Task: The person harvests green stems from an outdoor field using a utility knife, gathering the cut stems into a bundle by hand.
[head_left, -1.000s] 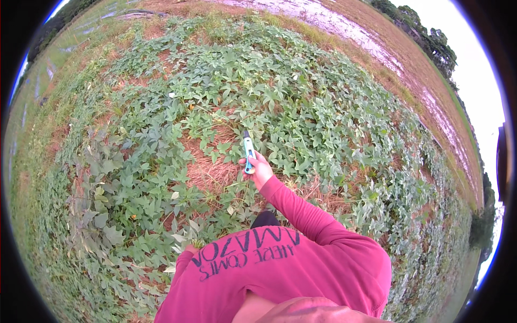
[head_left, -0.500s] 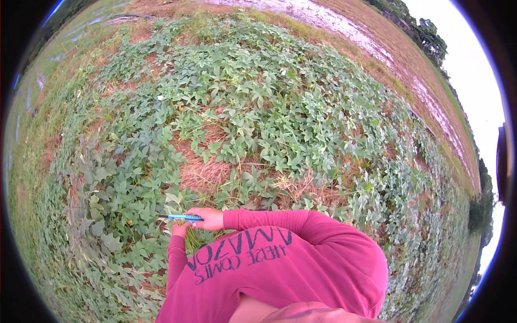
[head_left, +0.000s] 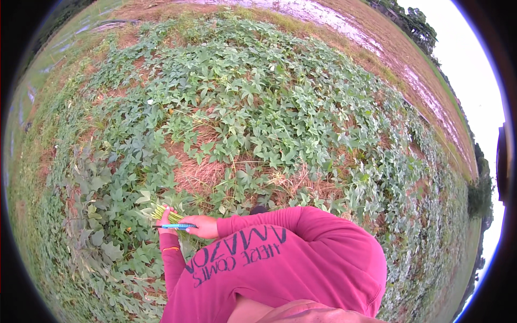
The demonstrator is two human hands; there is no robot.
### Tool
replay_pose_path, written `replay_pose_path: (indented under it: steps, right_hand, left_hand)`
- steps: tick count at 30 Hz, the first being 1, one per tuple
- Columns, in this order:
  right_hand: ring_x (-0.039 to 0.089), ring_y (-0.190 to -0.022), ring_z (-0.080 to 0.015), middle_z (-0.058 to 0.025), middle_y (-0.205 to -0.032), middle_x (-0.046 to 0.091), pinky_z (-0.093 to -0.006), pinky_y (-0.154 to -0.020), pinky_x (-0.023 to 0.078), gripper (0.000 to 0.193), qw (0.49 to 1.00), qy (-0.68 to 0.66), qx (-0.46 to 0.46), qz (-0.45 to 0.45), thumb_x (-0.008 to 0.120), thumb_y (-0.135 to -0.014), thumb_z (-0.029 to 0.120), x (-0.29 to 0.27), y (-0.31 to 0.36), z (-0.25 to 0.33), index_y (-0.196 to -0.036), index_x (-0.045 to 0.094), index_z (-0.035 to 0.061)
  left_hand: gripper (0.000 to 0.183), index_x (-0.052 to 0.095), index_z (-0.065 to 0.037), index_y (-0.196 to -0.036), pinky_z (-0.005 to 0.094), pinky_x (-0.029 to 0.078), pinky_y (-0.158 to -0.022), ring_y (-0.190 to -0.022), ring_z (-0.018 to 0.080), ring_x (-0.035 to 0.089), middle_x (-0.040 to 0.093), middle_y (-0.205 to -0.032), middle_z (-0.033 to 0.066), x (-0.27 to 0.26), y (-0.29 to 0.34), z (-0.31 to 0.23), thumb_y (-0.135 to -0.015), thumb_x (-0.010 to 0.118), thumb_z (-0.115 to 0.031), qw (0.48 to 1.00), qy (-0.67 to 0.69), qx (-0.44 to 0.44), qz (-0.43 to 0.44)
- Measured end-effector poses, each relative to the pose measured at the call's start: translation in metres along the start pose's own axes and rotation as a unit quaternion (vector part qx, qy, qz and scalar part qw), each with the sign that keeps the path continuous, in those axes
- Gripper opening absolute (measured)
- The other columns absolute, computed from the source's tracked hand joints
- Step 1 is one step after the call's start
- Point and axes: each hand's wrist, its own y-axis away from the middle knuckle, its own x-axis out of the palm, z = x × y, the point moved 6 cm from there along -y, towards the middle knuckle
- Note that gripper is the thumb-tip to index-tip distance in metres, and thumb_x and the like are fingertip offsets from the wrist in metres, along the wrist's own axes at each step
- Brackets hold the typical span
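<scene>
My left hand [head_left: 166, 220] is closed round a bundle of green stems [head_left: 175, 216], whose pale leafy ends [head_left: 145, 198] stick out past the fingers on the left. Close beside it on the right, my right hand [head_left: 203, 226] grips a blue utility knife [head_left: 180, 226]. The knife lies level, its dark blade end pointing left across my left wrist. Both hands are over leafy green vines [head_left: 124, 188], in front of my chest. Part of the stems is hidden behind my right hand.
Low vines [head_left: 301, 107] cover the ground on all sides. Dry brown straw [head_left: 199, 175] shows in a gap ahead of my hands. Farther off lie a wet muddy strip [head_left: 344, 24] and brown ground, with trees [head_left: 417, 32] at the far right.
The stem bundle has tilted and risen into clearer sight, with my left hand higher and farther left. My right hand and the knife have moved slightly left and down.
</scene>
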Motion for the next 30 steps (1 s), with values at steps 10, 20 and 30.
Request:
replay_pose_path:
  steps: [10,20,30]
  right_hand:
    - [0.055,-0.119,-0.0341,-0.0204,-0.127,0.057,-0.0408,-0.103,0.043,0.042,0.989,0.020,-0.019,-0.146,0.055,-0.095,0.015,-0.025,0.008,0.000,-0.135,0.050,0.0023]
    - [0.052,-0.108,-0.0353,-0.0188,-0.113,0.053,-0.0425,-0.098,0.040,0.055,0.962,0.073,-0.016,-0.264,0.059,-0.087,0.009,-0.044,0.008,0.002,-0.139,0.043,0.0020]
    - [0.049,-0.114,-0.0359,-0.0190,-0.126,0.052,-0.0452,-0.104,0.038,0.062,0.965,0.098,-0.025,-0.240,0.061,-0.084,0.005,-0.041,0.009,0.006,-0.142,0.038,0.0011]
  left_hand:
    - [0.025,0.062,-0.003,-0.111,0.0325,0.054,-0.070,-0.076,0.0192,0.064,0.065,-0.089,0.0060,0.013,0.018,-0.028,-0.087,0.069,-0.008,1.000,0.009,0.025,0.001]
    - [0.025,0.062,-0.006,-0.107,0.0328,0.055,-0.067,-0.076,0.0184,0.065,0.067,-0.088,0.0053,0.066,0.070,-0.049,-0.090,0.072,-0.020,1.000,0.001,-0.003,0.020]
    - [0.028,0.061,-0.004,-0.110,0.0323,0.056,-0.071,-0.080,0.0186,0.065,0.066,-0.093,0.0063,0.082,0.077,-0.053,-0.091,0.071,-0.021,0.999,0.014,-0.012,0.040]
